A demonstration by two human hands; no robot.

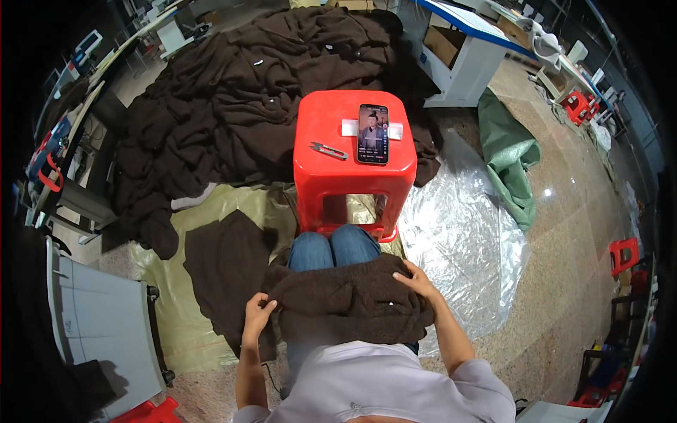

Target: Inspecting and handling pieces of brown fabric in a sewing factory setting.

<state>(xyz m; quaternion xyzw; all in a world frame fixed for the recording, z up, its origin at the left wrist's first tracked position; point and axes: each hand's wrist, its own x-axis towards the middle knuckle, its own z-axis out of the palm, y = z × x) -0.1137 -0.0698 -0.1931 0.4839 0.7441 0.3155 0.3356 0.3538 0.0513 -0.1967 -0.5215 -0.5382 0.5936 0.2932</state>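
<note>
A dark brown knitted garment [331,303] lies bunched across my lap, with a small white spot near its right part. My left hand [259,314] pinches its left edge between thumb and fingers. At the upper right, my right hand [417,280] grips the edge, fingers partly folded into the cloth. In front of my knees stands a red plastic stool [317,113]. On it rest a pair of thread snips [328,151] and a phone [373,134] with a lit screen, lying over a white strip.
A large heap of brown cloth [226,106] covers the floor beyond the stool. Another brown piece [229,271] lies left of my knees on yellowish sheeting [166,282]. Clear plastic [458,233] and a green sheet [504,155] lie right. A grey wheeled bin [106,324] stands left.
</note>
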